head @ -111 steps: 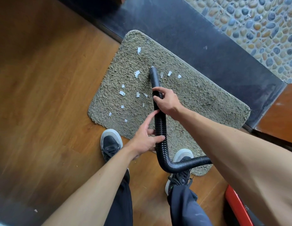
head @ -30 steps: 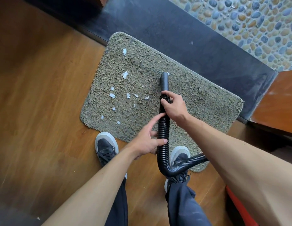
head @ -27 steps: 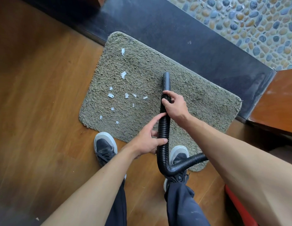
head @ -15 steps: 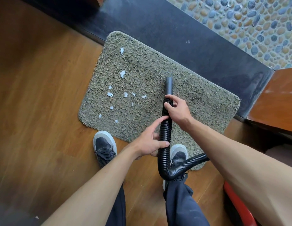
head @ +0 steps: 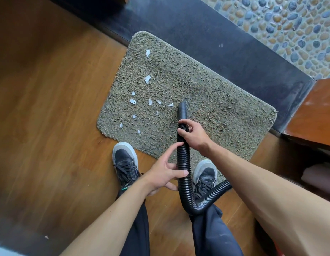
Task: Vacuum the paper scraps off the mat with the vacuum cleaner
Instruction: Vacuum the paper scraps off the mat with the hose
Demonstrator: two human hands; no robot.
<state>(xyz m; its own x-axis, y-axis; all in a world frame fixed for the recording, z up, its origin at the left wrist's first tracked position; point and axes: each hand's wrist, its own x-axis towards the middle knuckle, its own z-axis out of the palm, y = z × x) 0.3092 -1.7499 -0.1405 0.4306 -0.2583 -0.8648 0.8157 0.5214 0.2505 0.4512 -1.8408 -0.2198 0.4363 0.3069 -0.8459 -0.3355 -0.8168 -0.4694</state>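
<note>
The black ribbed hose (head: 182,157) is gripped just behind its smooth nozzle (head: 182,109) by the right hand (head: 194,135), fingers curled round it. Lower down it is clasped by the left hand (head: 164,174), index finger stretched along it. The nozzle is lowered to the mat (head: 225,111), perhaps touching; paper scraps (head: 147,79) lie scattered on the mat to its left.

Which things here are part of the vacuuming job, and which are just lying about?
For the job: the hose, gripped by the right hand and left hand; the mat; the paper scraps on it.
Just about: the shoes, the wooden floor, the pebble floor, the dark sill.
</note>
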